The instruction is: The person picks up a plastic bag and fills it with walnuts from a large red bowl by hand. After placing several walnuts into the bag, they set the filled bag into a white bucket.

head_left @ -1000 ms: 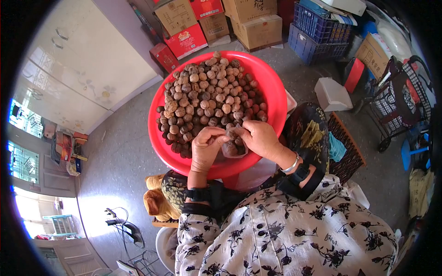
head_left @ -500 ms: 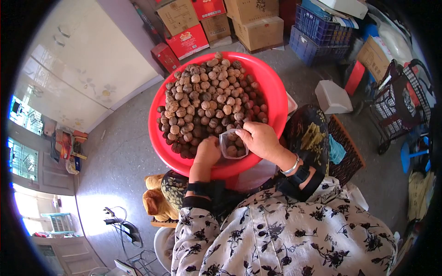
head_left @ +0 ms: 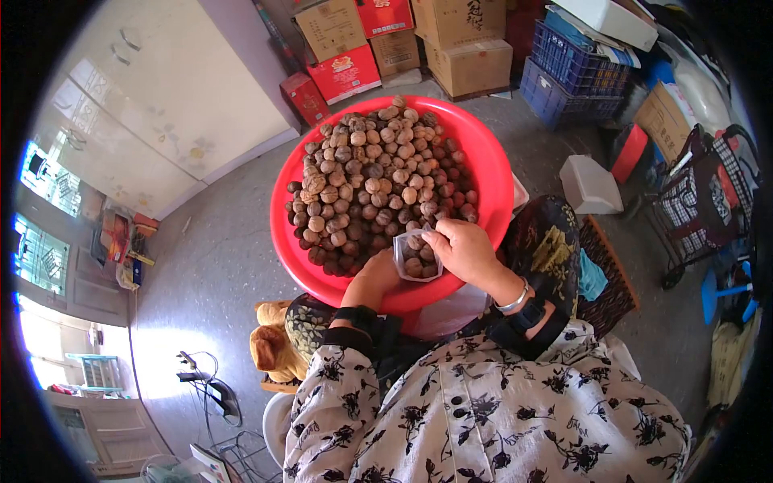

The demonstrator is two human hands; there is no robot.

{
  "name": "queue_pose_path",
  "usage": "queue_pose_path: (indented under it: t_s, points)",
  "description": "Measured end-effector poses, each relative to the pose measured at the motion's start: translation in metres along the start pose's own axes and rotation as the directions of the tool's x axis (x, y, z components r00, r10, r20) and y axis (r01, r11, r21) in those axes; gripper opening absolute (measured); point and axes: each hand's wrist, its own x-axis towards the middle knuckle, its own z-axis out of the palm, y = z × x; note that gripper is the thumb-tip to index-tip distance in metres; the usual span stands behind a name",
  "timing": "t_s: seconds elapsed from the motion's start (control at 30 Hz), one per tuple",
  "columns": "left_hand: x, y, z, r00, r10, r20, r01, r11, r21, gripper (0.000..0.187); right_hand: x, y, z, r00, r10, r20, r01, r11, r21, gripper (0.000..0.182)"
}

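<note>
A big red plastic basin point(head_left: 500, 173) in front of me holds a heap of walnuts point(head_left: 374, 165). Near its front side, my right hand point(head_left: 465, 251) pinches the rim of a clear plastic container point(head_left: 400, 256) between thumb and fingers. Several walnuts point(head_left: 417, 259) lie inside this container, whose open top has an angular outline. My left hand point(head_left: 382, 272) is low in the basin, right against the container's left side, back of the hand upward. Its fingers are hidden by the container and the walnuts.
Cardboard boxes point(head_left: 467, 68) and blue crates point(head_left: 572, 88) are stacked behind the basin. To the right stand a white foam box point(head_left: 590, 185) and a checked trolley point(head_left: 692, 193). Cables point(head_left: 213, 394) lie on the floor at left, near a plush toy point(head_left: 276, 346).
The view has shifted, so the basin appears slightly further right and lower. My left hand has moved right, up to the container, and more walnuts show inside it. My right hand keeps its hold.
</note>
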Motion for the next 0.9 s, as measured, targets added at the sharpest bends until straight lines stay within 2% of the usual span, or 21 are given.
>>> queue_pose_path:
  t_s: [0.17, 0.43, 0.5, 0.57, 0.6, 0.67, 0.7, 0.77, 0.8, 0.87, 0.9]
  points:
    - [0.011, -0.037, 0.017, 0.992, 0.099, -0.082, -0.101, 0.994, -0.03, 0.036, 0.0, 0.0, 0.0, 1.0, 0.005, 0.012, -0.005, 1.0, -0.01, 0.031]
    - [-0.011, 0.037, -0.021, 0.985, -0.171, -0.005, 0.17, 0.981, 0.094, 0.048, -0.001, 0.001, 0.001, 1.0, 0.01, 0.007, -0.01, 1.0, -0.013, 0.029]
    - [-0.016, 0.054, -0.03, 0.983, -0.184, 0.001, 0.183, 0.977, 0.108, 0.05, 0.0, 0.0, 0.0, 1.0, 0.006, 0.012, -0.006, 1.0, -0.011, 0.029]
    - [-0.018, 0.061, -0.036, 0.985, -0.166, 0.04, 0.151, 0.957, 0.248, 0.052, 0.0, -0.001, -0.001, 1.0, 0.002, 0.018, -0.002, 1.0, -0.008, 0.029]
    - [-0.018, 0.064, -0.038, 0.985, -0.168, 0.038, 0.154, 0.956, 0.248, 0.052, 0.0, -0.001, -0.001, 1.0, 0.007, 0.025, -0.007, 1.0, -0.013, 0.029]
    - [-0.016, 0.066, -0.037, 0.962, -0.271, 0.026, 0.256, 0.933, 0.253, 0.057, 0.0, -0.001, -0.001, 0.999, 0.011, 0.033, -0.011, 1.0, -0.017, 0.029]
    - [-0.017, 0.073, -0.04, 0.962, -0.272, 0.025, 0.257, 0.933, 0.253, 0.057, 0.0, 0.0, -0.001, 1.0, 0.0, 0.027, 0.001, 1.0, -0.016, 0.03]
    - [-0.022, 0.092, -0.047, 0.968, -0.244, 0.06, 0.237, 0.966, 0.104, 0.064, 0.001, 0.0, -0.001, 1.0, -0.013, 0.02, 0.014, 1.0, -0.014, 0.03]
    - [-0.019, 0.086, -0.044, 0.968, -0.244, 0.059, 0.237, 0.966, 0.105, 0.064, 0.001, -0.001, -0.001, 1.0, -0.015, 0.017, 0.016, 1.0, -0.026, 0.032]
    - [-0.011, 0.065, -0.032, 0.996, -0.072, 0.058, 0.075, 0.996, -0.052, 0.065, 0.001, -0.001, -0.002, 1.0, -0.018, 0.015, 0.018, 0.999, -0.038, 0.034]
    - [-0.01, 0.063, -0.031, 0.996, -0.072, 0.057, 0.075, 0.996, -0.052, 0.065, 0.001, 0.0, -0.002, 1.0, -0.01, 0.023, 0.011, 0.999, -0.039, 0.034]
